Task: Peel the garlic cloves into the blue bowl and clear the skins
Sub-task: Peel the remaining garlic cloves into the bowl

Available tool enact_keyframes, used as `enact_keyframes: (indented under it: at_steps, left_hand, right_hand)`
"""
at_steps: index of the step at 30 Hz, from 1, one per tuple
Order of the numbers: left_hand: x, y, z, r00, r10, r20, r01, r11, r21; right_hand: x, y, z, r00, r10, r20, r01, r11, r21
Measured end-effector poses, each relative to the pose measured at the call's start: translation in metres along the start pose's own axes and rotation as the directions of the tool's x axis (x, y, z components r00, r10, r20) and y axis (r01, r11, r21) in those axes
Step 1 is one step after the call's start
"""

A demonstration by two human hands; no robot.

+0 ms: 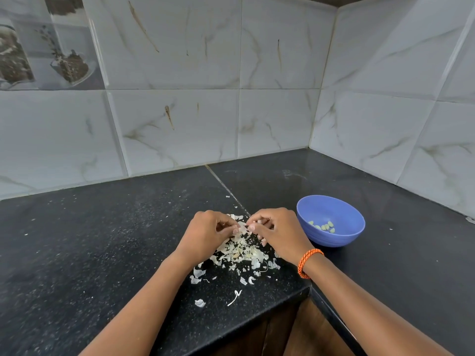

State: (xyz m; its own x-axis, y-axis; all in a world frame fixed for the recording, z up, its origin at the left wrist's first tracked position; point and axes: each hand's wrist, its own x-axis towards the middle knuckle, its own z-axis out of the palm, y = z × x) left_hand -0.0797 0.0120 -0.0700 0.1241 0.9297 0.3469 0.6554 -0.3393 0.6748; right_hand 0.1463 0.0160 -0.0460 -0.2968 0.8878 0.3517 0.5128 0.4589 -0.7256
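My left hand [208,232] and my right hand [276,231] meet fingertip to fingertip above a heap of white garlic skins [240,253] on the black counter. Between the fingertips both hands pinch a small garlic clove [243,227], mostly hidden by the fingers. A blue bowl [341,235] stands just right of my right hand, with several peeled cloves [323,226] lying in its bottom. Loose skin flakes [200,303] lie scattered toward the counter's front edge.
The black speckled counter [90,253] runs into a tiled corner, with marble-look wall tiles [180,124] behind and to the right. Its front edge [257,312] cuts in near my arms, over wooden cabinet fronts. An orange cord bracelet [307,262] circles my right wrist.
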Motion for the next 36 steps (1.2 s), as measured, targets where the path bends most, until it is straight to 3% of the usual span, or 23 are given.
enact_keyframes:
  at_steps: [4,7,11,17,26,31,36]
  left_hand:
    - [-0.004,0.007,-0.001,0.995,0.076,-0.066,-0.073,0.996,0.049]
    - [-0.005,0.015,-0.003,0.989,0.092,-0.119,-0.098,0.994,-0.046]
    - [-0.008,0.027,-0.001,0.997,0.059,-0.041,-0.064,0.988,-0.143]
    - [-0.008,0.026,0.003,0.996,0.026,-0.086,-0.046,0.972,-0.23]
    - [-0.01,0.024,0.008,0.992,0.007,-0.127,-0.034,0.977,-0.209]
    - [-0.007,0.021,0.004,0.985,-0.008,-0.173,-0.026,0.981,-0.193]
    - [-0.008,0.019,-0.002,0.981,0.049,-0.187,-0.031,0.994,0.1]
  right_hand:
    - [-0.002,0.004,0.001,0.999,0.033,-0.015,-0.03,0.985,0.171]
    - [-0.005,0.005,0.004,0.998,0.028,-0.06,-0.013,0.97,0.241]
    - [-0.005,0.004,0.007,0.993,0.043,-0.114,-0.001,0.941,0.34]
    - [-0.005,0.001,0.01,0.991,0.032,-0.132,0.018,0.932,0.361]
    - [-0.005,0.008,0.014,0.995,0.089,-0.055,-0.054,0.887,0.459]
    - [-0.002,0.012,0.013,0.996,0.052,-0.078,-0.026,0.951,0.31]
    - [-0.005,0.013,0.013,0.995,-0.052,-0.085,0.052,0.999,-0.003]
